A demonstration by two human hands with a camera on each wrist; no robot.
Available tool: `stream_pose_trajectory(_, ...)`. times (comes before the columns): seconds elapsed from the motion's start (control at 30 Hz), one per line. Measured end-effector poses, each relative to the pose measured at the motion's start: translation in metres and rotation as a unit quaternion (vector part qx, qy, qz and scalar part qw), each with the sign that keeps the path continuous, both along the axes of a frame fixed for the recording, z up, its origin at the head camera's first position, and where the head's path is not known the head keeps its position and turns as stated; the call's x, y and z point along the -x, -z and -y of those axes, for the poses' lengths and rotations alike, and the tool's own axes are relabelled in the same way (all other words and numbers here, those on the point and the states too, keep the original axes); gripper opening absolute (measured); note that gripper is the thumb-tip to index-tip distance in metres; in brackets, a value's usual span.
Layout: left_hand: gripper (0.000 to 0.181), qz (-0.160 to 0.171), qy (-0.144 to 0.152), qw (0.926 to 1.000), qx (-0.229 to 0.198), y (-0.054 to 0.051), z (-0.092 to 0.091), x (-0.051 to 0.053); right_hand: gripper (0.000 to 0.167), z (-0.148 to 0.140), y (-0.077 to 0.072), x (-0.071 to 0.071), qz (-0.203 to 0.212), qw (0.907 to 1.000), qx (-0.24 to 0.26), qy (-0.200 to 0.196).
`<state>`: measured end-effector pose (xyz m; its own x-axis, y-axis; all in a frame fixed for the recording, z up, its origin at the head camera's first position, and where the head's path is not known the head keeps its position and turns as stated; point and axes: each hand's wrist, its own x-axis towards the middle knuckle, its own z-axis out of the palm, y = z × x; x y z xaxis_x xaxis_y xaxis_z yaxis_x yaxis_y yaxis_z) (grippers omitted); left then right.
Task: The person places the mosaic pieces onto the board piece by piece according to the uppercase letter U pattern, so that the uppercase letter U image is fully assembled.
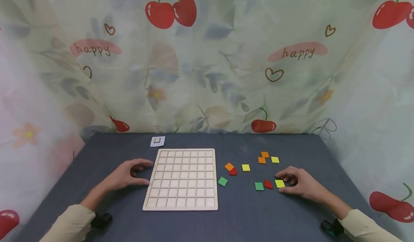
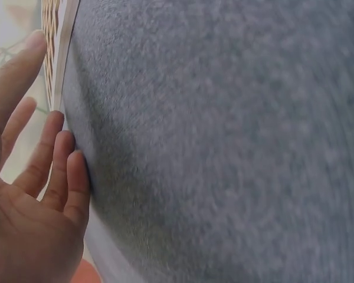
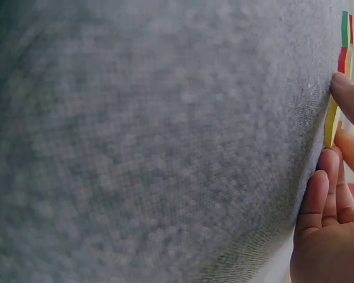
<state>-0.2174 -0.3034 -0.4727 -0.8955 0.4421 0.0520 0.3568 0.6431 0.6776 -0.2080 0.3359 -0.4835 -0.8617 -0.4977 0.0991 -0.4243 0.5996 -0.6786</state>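
A pale wooden grid board [image 1: 180, 179] lies flat, its cells holding no tiles. My left hand [image 1: 124, 175] is at its left edge, thumb and fingers spread apart and holding nothing; the left wrist view also shows this hand [image 2: 44, 194] beside the board's rim [image 2: 62, 53]. On the right, my right hand [image 1: 300, 184] has its thumb and index finger at opposite edges of a yellow tile [image 1: 279, 183] on the table. In the right wrist view the yellow tile [image 3: 331, 121] stands between thumb and index finger of that hand [image 3: 330, 236].
Left of my right hand lie a red tile [image 1: 268, 184] and a green tile [image 1: 259, 186]. Farther back are orange tiles [image 1: 265, 154] and a yellow one [image 1: 275, 159]. More tiles lie near the board's right edge, including green [image 1: 222, 181]. A patterned card [image 1: 157, 141] is behind the board.
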Motion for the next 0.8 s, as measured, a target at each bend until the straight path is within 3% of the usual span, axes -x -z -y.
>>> stream_pose_trajectory(0.3, 0.062, -0.019, -0.007, 0.9994, 0.028, 0.004, -0.007, 0.002, 0.026, -0.002, 0.001, -0.001, 0.000, 0.9999, 0.014, -0.008)
stream_pose_trajectory(0.53, 0.062, -0.046, -0.005, 0.9986, 0.026, 0.007, -0.012, 0.002, 0.023, -0.004, 0.004, 0.002, -0.005, 0.9998, 0.014, -0.016)
stream_pose_trajectory(0.8, 0.059, -0.044, -0.004, 0.9984, 0.035, 0.007, -0.015, 0.003, 0.023, -0.003, 0.002, 0.002, 0.001, 0.9998, 0.010, -0.015)
